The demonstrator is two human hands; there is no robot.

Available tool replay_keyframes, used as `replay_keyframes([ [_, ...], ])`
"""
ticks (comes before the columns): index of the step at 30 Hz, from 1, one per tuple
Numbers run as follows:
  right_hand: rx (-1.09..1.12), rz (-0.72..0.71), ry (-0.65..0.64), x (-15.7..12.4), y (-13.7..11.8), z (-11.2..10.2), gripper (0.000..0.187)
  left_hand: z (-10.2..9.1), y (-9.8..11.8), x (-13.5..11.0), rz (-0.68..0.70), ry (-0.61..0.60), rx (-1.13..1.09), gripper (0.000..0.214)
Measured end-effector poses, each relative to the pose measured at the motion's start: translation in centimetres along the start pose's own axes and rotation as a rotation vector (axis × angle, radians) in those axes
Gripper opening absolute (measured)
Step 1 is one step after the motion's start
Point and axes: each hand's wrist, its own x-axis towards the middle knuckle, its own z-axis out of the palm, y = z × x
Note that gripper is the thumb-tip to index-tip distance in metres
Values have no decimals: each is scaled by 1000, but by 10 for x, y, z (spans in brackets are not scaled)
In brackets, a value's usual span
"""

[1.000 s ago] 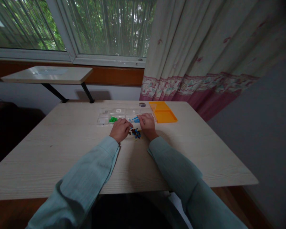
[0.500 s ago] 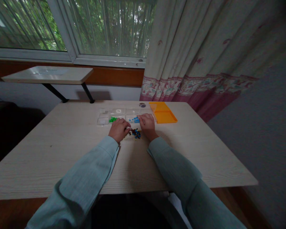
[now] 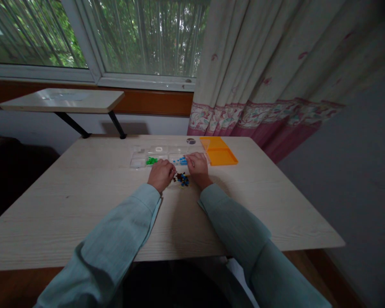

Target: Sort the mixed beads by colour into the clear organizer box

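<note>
My left hand (image 3: 161, 173) rests on the table with fingers curled and pinched at the left edge of a small pile of dark red and blue beads (image 3: 182, 178); what it pinches is too small to see. My right hand (image 3: 197, 168) lies just right of the pile, fingers bent toward the clear compartment box (image 3: 141, 156). The box holds green beads (image 3: 152, 161) in one cell and light blue beads (image 3: 180, 161) in another, the latter at my right fingertips.
An orange lid (image 3: 218, 156) lies open to the right of the box, with a small dark round object (image 3: 191, 140) behind it. The wooden table (image 3: 83, 201) stands before a window, a small shelf (image 3: 60, 99) and a curtain (image 3: 259, 72).
Both hands stay nearly where they were; my left hand has shifted slightly toward the bead pile. The view has barely moved.
</note>
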Motion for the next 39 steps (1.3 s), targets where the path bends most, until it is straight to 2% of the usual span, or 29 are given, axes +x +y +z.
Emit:
replay_keyframes([
  [5, -1, -5, 13, 0, -1, -1, 29, 4, -5, 0, -19, 20, -79, 13],
  [11, 26, -19, 2, 0, -5, -4, 28, 5, -14, 1, -61, 102, -193, 14],
  [17, 78, -184, -92, -3, -16, -7, 24, -1, -15, 1, -151, 190, -329, 13],
  [22, 31, -261, -127, -6, -27, -10, 25, 5, -18, 3, -231, 248, -522, 17],
  [29, 14, -255, -100, -7, -31, -11, 23, 7, -14, 4, -261, 213, -746, 23],
  [39, 12, -248, -100, -6, -29, -11, 19, 11, -17, 3, -193, 183, -672, 27],
])
